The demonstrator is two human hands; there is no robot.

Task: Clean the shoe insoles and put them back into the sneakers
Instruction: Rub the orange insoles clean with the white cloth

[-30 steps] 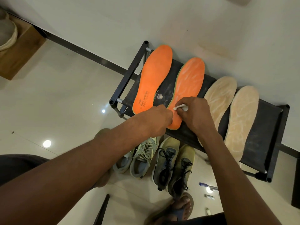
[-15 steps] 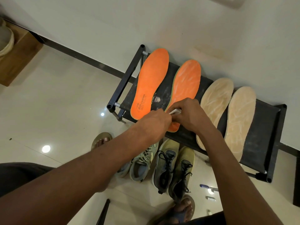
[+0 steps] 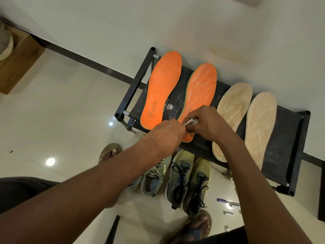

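Note:
Several insoles lie on a black shoe rack [image 3: 284, 138]: a clean orange insole [image 3: 162, 90] at the left, a streaked orange insole [image 3: 200, 92] beside it, and two beige insoles [image 3: 233, 106] [image 3: 260, 124] to the right. Over the heel of the streaked orange insole my right hand [image 3: 209, 124] pinches a small white cloth [image 3: 191, 122]. My left hand [image 3: 167, 132] meets it there, fingers curled at the same cloth. Below the rack stand a grey-green pair of sneakers [image 3: 154, 176] and a yellow-green pair with black laces [image 3: 188, 182].
The rack stands against a white wall. My sandalled feet [image 3: 110, 152] [image 3: 198, 226] flank the sneakers on the glossy tiled floor. A pen and small tubes [image 3: 228, 205] lie on the floor under the rack's right part. A wooden box [image 3: 19, 59] sits far left.
Both hands stayed together at the heel of the streaked orange insole, shifting slightly with the white cloth between them. The view drifted a little.

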